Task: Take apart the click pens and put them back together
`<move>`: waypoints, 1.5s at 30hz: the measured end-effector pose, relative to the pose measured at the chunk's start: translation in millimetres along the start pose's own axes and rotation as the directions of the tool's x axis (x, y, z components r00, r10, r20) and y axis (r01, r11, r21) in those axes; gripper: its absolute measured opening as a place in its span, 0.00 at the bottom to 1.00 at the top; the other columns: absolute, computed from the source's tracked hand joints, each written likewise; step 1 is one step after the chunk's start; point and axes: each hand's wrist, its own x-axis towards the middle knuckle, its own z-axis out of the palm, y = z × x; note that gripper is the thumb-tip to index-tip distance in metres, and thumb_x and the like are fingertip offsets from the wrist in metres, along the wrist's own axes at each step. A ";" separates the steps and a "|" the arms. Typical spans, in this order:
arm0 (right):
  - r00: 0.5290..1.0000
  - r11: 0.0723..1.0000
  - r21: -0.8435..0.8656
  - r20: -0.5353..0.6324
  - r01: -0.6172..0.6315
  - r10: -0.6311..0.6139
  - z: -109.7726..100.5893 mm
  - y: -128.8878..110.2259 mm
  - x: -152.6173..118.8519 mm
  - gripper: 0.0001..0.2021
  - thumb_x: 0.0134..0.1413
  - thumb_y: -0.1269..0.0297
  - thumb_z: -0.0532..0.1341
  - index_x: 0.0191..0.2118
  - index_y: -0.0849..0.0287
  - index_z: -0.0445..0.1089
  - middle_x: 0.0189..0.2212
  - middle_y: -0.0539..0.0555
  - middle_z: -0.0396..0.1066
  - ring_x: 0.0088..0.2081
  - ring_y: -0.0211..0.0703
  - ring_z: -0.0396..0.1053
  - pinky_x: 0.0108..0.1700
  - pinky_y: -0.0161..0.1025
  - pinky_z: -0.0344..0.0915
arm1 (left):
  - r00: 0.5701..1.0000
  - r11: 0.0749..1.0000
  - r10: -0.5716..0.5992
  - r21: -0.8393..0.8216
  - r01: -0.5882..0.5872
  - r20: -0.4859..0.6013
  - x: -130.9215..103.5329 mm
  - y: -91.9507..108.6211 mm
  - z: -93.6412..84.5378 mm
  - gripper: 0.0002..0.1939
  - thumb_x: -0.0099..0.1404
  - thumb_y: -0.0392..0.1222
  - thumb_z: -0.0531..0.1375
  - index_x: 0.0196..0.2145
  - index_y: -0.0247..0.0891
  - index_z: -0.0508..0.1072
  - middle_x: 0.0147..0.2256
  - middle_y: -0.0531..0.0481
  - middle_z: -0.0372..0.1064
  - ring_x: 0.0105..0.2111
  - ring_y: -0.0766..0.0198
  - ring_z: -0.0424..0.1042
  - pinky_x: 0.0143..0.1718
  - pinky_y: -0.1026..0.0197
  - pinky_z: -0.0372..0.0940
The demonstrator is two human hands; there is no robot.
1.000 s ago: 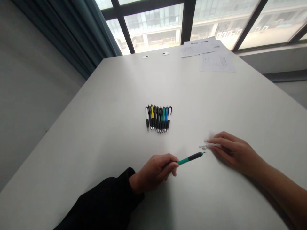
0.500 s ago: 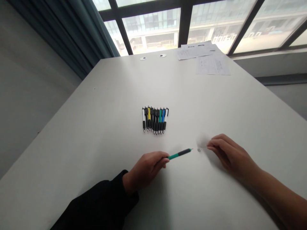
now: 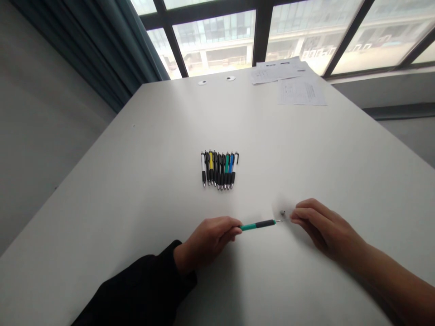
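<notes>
My left hand [image 3: 214,237] is closed around the rear of a green pen [image 3: 256,225] with a dark grip, held nearly level and pointing right. A thin metallic piece juts from the pen's front end, where no cone shows. My right hand [image 3: 316,226] is pinched just beyond that end, thumb against fingers. What sits in the pinch is too small and blurred to make out. On the table between the pen's front and my right fingertips lies a small silver pen tip [image 3: 282,212].
A row of several click pens [image 3: 220,171] in white, black, yellow, green and blue lies ahead on the white table [image 3: 170,131]. Printed papers [image 3: 302,92] rest at the far right, by the window. Two white oval fittings [image 3: 230,79] are set near the far edge.
The pen's front end has swung down and right, now almost level, with more metal showing at its front. My right hand has shifted slightly down and left, closer to the pen.
</notes>
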 end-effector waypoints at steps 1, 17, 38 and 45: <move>1.000 1.000 0.005 0.005 0.002 -0.002 0.1 0.0 -0.2 0.09 0.65 0.76 0.57 0.46 0.56 0.68 0.36 0.55 0.70 0.34 0.41 0.73 0.35 0.36 0.71 | 1.000 1.000 0.006 0.002 -0.006 0.000 0.0 -0.2 0.2 0.15 0.77 0.45 0.51 0.43 0.34 0.73 0.29 0.49 0.72 0.27 0.67 0.69 0.32 0.67 0.63; 0.998 0.999 -0.022 0.052 0.044 -0.043 6.5 -1.1 -3.8 0.09 0.66 0.74 0.56 0.47 0.56 0.68 0.37 0.56 0.72 0.32 0.41 0.73 0.33 0.35 0.70 | 0.999 0.999 0.034 0.033 -0.035 0.012 -1.1 -2.9 2.5 0.15 0.77 0.45 0.51 0.43 0.34 0.74 0.29 0.49 0.73 0.27 0.67 0.69 0.32 0.67 0.63; 0.997 0.997 -0.051 0.057 0.057 -0.054 14.1 -7.3 -3.8 0.08 0.66 0.65 0.60 0.48 0.57 0.71 0.38 0.58 0.75 0.34 0.43 0.76 0.35 0.37 0.73 | 0.998 0.994 0.068 0.089 -0.069 0.009 -0.4 -1.6 5.8 0.14 0.76 0.45 0.52 0.43 0.35 0.74 0.32 0.48 0.76 0.28 0.66 0.72 0.32 0.67 0.63; 0.997 0.992 -0.109 0.026 -0.065 0.068 15.3 3.4 -5.7 0.13 0.65 0.67 0.61 0.54 0.58 0.70 0.42 0.60 0.74 0.37 0.45 0.75 0.37 0.40 0.74 | 0.998 0.996 0.062 0.067 -0.061 -0.012 0.3 -1.8 5.0 0.14 0.76 0.44 0.52 0.43 0.33 0.74 0.31 0.48 0.75 0.27 0.67 0.71 0.31 0.67 0.64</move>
